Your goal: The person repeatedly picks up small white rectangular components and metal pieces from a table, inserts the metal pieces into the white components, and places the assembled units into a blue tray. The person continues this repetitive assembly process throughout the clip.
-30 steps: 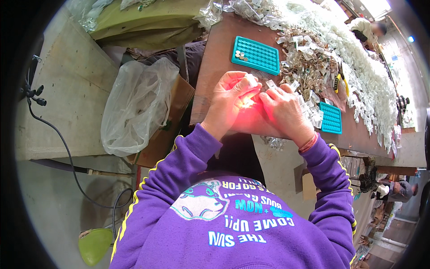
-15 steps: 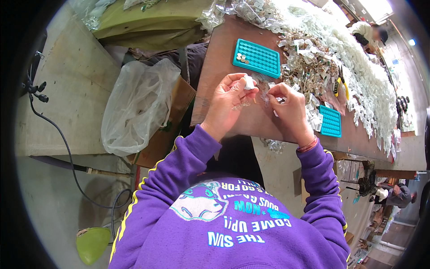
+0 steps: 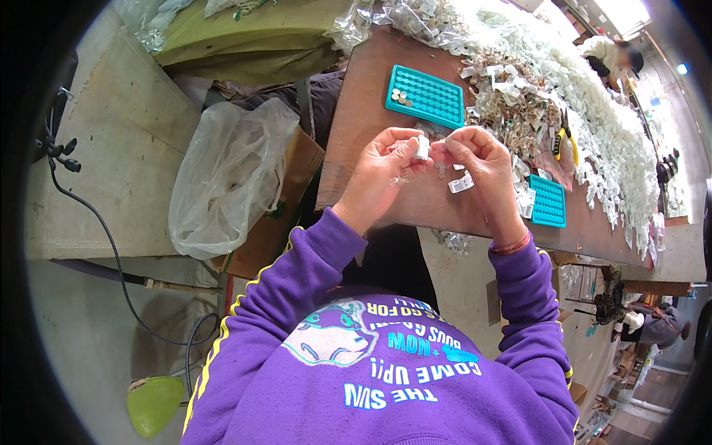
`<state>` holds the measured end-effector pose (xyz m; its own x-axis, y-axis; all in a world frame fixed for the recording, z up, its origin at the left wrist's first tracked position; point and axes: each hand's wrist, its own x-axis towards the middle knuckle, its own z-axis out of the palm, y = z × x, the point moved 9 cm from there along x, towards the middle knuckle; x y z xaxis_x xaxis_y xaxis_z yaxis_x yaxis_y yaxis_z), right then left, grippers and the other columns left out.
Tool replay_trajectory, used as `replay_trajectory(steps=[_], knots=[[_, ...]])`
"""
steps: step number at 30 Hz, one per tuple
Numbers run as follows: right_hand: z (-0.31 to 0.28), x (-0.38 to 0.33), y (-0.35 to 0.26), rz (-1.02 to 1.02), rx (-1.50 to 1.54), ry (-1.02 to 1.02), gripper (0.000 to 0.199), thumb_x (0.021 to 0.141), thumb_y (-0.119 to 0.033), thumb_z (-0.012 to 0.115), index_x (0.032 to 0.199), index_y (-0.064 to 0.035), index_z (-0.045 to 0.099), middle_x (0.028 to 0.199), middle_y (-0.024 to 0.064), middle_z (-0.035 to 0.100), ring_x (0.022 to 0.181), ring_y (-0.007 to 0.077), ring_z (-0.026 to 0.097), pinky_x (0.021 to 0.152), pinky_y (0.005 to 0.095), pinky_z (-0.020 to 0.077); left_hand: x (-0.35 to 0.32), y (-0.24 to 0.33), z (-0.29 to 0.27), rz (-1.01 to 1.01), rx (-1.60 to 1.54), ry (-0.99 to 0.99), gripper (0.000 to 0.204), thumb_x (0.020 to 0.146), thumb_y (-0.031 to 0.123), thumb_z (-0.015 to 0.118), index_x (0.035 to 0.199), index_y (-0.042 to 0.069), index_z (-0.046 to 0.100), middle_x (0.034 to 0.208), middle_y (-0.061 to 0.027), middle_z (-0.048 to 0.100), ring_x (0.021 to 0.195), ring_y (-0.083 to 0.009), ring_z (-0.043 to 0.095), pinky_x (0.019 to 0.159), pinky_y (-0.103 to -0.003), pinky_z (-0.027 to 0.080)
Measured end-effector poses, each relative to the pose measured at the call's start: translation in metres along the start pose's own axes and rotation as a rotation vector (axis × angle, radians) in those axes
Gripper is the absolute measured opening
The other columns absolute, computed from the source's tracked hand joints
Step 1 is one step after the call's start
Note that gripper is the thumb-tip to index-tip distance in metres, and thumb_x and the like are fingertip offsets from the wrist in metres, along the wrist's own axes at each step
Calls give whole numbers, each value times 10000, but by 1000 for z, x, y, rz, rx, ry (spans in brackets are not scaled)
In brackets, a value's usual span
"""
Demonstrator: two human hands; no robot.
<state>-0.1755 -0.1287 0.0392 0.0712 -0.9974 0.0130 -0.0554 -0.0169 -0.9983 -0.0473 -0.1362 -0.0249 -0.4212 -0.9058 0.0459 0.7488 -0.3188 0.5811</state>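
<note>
My left hand is closed, with a small white plastic piece pinched between thumb and fingers. Under its curled fingers shows a bit of clear plastic. Close beside it, my right hand has thumb and fingertips pinched together; whatever they hold is too small to make out. Below the right fingers is a white tag, and I cannot tell whether it lies on the brown table or hangs. Just beyond both hands lies a teal tray of round wells, with several small round pieces at its left end.
Clear and brownish small parts are heaped on the right, with a larger white pile behind. Yellow-handled pliers lie by the heap, near a second teal tray. A clear plastic bag hangs over a cardboard box at left.
My right hand has risen slightly and moved closer to the left fingertips. The white piece in my left hand has turned, and the tag below the right fingers shows more fully.
</note>
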Motion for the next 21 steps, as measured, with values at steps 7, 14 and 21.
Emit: replay_trajectory(steps=[7, 14, 21], knots=[[14, 0, 1, -106, -135, 90, 40, 907, -82, 627, 937, -54, 630, 840, -8, 633, 768, 58, 588, 641, 185, 463, -1, 2, 3, 2, 14, -14, 246, 972, 180, 550, 1157, 18, 551, 1030, -90, 637, 874, -173, 632, 821, -311, 511], [22, -12, -24, -454, -404, 148, 63, 803, 5, 673, 829, 16, 617, 806, 58, 600, 758, 137, 603, 675, 256, 510, -1, 1, 1, 9, 9, -32, 256, 968, 195, 563, 1157, 23, 560, 1028, -73, 640, 873, -162, 633, 815, -308, 511], [21, -10, -17, -398, -330, 140, 54, 811, 14, 668, 833, 14, 619, 797, 62, 612, 736, 130, 609, 657, 258, 513, 0, 2, 0, 2, 76, 3, 250, 961, 197, 575, 1135, 19, 568, 1002, -70, 645, 849, -156, 640, 798, -297, 513]])
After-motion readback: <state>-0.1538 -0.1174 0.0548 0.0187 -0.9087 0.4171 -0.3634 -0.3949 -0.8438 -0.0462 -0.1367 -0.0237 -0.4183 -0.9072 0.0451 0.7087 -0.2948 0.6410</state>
